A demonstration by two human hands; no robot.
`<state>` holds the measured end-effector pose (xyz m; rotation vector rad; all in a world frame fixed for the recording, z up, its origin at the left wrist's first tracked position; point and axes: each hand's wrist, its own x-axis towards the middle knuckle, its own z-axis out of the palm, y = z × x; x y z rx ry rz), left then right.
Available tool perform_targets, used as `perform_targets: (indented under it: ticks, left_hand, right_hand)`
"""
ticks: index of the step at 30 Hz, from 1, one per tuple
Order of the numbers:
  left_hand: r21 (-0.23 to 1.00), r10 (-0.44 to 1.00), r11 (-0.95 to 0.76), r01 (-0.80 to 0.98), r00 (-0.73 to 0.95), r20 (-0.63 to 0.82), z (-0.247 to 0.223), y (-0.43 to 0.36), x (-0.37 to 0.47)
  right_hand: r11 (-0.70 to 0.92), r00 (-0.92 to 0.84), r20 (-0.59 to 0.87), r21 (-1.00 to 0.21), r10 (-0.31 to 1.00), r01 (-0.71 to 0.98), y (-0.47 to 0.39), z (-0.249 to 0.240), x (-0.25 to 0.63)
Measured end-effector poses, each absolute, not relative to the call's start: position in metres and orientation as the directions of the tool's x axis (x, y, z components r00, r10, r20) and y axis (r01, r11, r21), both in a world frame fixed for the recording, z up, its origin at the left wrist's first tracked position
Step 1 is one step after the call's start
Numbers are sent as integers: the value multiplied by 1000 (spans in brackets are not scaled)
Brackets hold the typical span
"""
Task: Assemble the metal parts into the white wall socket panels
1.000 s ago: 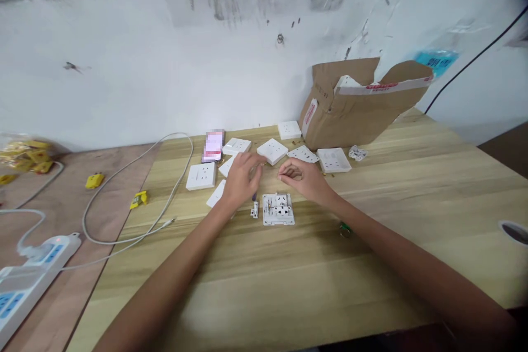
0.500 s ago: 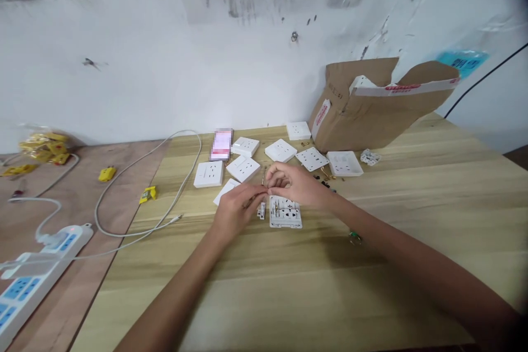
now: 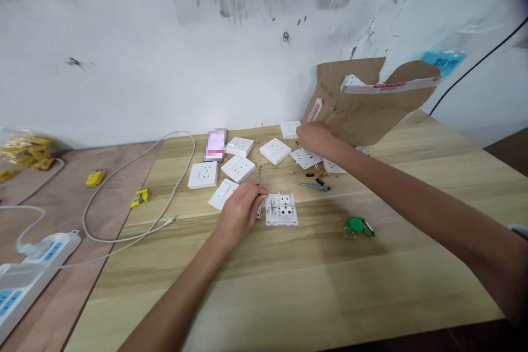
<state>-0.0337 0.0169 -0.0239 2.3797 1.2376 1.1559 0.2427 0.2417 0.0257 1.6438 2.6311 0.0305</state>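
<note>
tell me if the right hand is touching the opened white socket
Apart: the head view shows tabletop between the opened white socket and the right hand, which is up by the cardboard box.

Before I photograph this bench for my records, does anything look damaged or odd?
The brown cardboard box has a ragged, torn-looking top edge; the white wall behind is stained. The square white plastic socket panel beside the left hand shows its insides, as though opened up.
</note>
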Motion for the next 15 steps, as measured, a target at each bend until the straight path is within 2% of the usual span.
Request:
perform_targets:
  ticks: [3, 6, 12, 15]
  left_hand:
    - [504, 769, -619, 603, 333, 546, -23, 16, -35]
    - [502, 765, -622, 600, 333, 551, -21, 15, -36]
    - [513, 757, -636, 577, 335, 561, -14, 12, -37]
    - [532, 757, -634, 561, 311, 575, -16, 8, -39]
  right_hand:
    - [406, -399, -75, 141, 914, 903, 250, 23, 231]
    - [413, -399, -107, 184, 910, 892, 252, 18, 222]
    - [419, -403, -118, 197, 907, 886, 251, 16, 221]
    - [405, -398, -74, 184, 914, 896, 235, 27, 227]
